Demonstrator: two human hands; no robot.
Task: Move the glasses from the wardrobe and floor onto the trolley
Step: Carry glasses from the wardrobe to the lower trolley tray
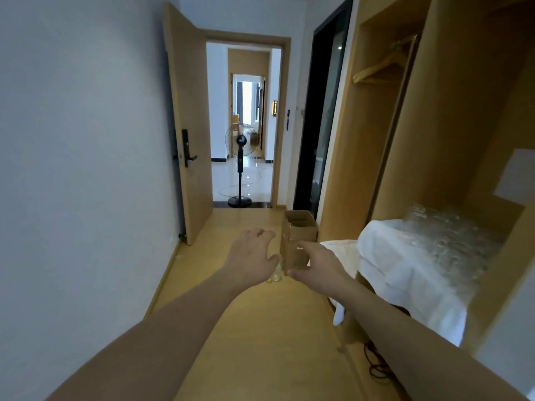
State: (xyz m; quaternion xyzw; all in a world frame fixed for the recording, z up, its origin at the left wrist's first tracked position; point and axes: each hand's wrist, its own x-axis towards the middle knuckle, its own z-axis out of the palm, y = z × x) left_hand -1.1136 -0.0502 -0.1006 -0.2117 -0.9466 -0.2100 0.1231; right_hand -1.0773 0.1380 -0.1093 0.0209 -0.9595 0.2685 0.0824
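Your room is a narrow corridor: the plain white wall [81, 140] runs down your left, and the wardrobe [451, 117] opens along your right, with a strip of wooden floor [260, 328] between them as the free lane. At the far end the door [188, 120] stands swung open against the wall, and beyond it a black pedestal fan [240, 166] stands in the hallway. A white cloth [405, 273] hangs over the wardrobe shelf edge, and on it a crowd of clear glasses [445, 235] sits packed together. Just past the wardrobe's near corner an open cardboard box [298, 241] stands on the floor. A few more glasses on the floor [275, 274] show beside the box, partly behind your hands. Your left hand [252, 256] reaches forward with fingers spread, its grip released, holding nothing. Your right hand [318, 264] is out beside it, fingers loosely bent in front of the box, also grasping nothing.
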